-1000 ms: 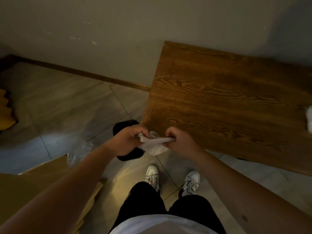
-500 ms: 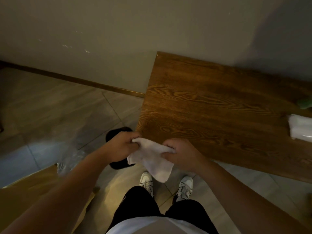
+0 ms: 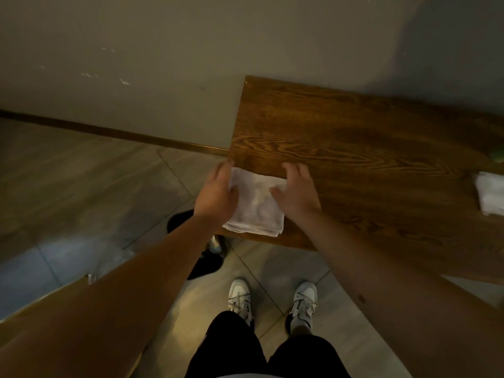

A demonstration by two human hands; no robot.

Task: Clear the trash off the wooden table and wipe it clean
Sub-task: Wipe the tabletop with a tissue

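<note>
Nearest the camera, two white sneakers (image 3: 272,302) stand on grey floor tiles (image 3: 81,186), black trousers above them. At the left edge, a tan cardboard surface (image 3: 41,304) sits partly hidden behind the left forearm, with crinkled clear plastic (image 3: 109,264) beside it. A dark round object (image 3: 201,264) lies on the floor under the table corner; what it is cannot be told. Both bare forearms reach forward to the near left corner of the wooden table (image 3: 368,165). A folded white cloth (image 3: 256,207) lies flat there, its near edge at the table's rim. Left hand (image 3: 218,195) rests on the cloth's left side, fingers loosely spread, thumb over the fabric. Right hand (image 3: 296,190) presses on the cloth's right edge, fingers splayed, gripping nothing. Farther right on the tabletop, well apart from the cloth, a white crumpled packet or tissue (image 3: 489,196) sits at the frame edge, a small green item (image 3: 497,154) just beyond it. Behind stands a plain wall (image 3: 191,50) with a brown skirting board (image 3: 109,130).
</note>
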